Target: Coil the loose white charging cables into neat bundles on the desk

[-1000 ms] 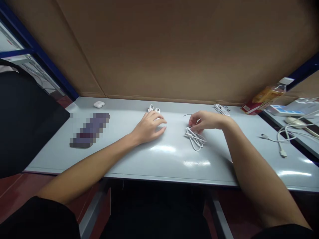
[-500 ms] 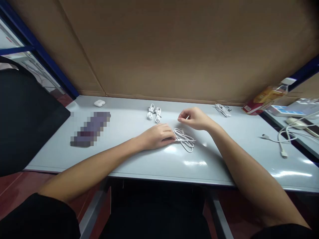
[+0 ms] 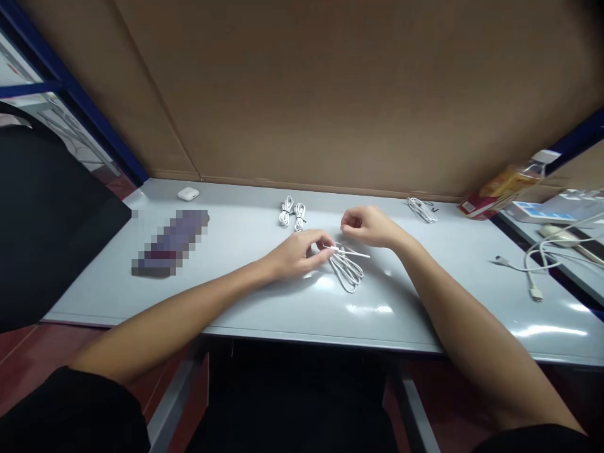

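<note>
A white charging cable (image 3: pixel 346 275) lies in a loose coil on the grey table, in front of my two hands. My left hand (image 3: pixel 302 255) pinches it near the coil's top between thumb and index finger, and one straight stretch of cable sticks out to the right. My right hand (image 3: pixel 370 226) hovers just behind the coil, its fingers curled together. Whether anything small is in those fingers is hidden. Just behind my left hand are two white cable bundles (image 3: pixel 285 212) with dark ties, side by side.
Another white cable bundle (image 3: pixel 422 209) lies at the back right, near a leaning drink bottle (image 3: pixel 507 185). Loose white cables (image 3: pixel 533 277) hang over from the right table (image 3: pixel 580 245). A white earbud case (image 3: pixel 188 194) and a blurred-out purple object (image 3: pixel 172 242) lie left. Cardboard (image 3: pixel 302 94) stands behind.
My left hand has raised its pinch slightly, lifting part of the cable; the coil's loops have bunched together. My right hand's fingers have curled in more, with the hand nearly in place.
</note>
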{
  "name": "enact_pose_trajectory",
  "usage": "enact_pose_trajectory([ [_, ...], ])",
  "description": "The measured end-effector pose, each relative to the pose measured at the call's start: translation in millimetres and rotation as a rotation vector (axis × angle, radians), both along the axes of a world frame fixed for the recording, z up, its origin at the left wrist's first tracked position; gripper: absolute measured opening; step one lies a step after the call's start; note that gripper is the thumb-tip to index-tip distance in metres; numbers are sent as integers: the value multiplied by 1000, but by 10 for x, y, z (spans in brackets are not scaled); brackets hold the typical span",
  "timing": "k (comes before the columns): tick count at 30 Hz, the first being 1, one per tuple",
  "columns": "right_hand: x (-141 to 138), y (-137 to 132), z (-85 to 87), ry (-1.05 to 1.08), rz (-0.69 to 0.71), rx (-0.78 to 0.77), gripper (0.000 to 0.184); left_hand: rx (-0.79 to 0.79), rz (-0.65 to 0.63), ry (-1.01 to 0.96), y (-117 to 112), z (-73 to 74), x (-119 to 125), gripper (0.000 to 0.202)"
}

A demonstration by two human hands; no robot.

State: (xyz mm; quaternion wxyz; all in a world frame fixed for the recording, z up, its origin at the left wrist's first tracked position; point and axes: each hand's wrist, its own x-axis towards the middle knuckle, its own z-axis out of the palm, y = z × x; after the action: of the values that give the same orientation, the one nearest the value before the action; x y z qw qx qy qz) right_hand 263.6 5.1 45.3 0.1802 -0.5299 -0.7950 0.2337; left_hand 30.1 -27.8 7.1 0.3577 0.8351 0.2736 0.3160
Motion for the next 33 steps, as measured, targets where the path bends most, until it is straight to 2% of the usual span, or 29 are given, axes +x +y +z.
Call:
enact_pose_trajectory([
  [3,-7,-21,25,12,5,-15,6,-305,43,-230,62,60,-69,24],
  [7,-18,-28,39,4,-6,-55,8,-680,17,-489,143,105,-119,24],
  [11,-24,-18,15,-23,27,-82,9,-884,23,-601,194,119,-162,21],
  [15,-45,-27,-18,-63,123,-193,11,-901,44,-595,211,117,-176,18],
  [18,-71,-61,-8,-78,225,-232,19,-874,76,-506,195,103,-157,25],
  [22,-112,-118,24,-61,317,-237,47,-783,92,-427,184,37,-135,45],
  [24,-143,-142,14,-70,334,-209,60,-732,90,-412,193,-1,-135,46],
  [25,-162,-151,0,-74,337,-192,60,-714,86,-401,198,-14,-136,40],
  [28,-223,-171,-53,-78,325,-149,42,-698,77,-349,207,-26,-136,21],
  [33,-269,-207,-58,-103,306,-193,30,-608,125,-249,202,-10,-123,21],
])
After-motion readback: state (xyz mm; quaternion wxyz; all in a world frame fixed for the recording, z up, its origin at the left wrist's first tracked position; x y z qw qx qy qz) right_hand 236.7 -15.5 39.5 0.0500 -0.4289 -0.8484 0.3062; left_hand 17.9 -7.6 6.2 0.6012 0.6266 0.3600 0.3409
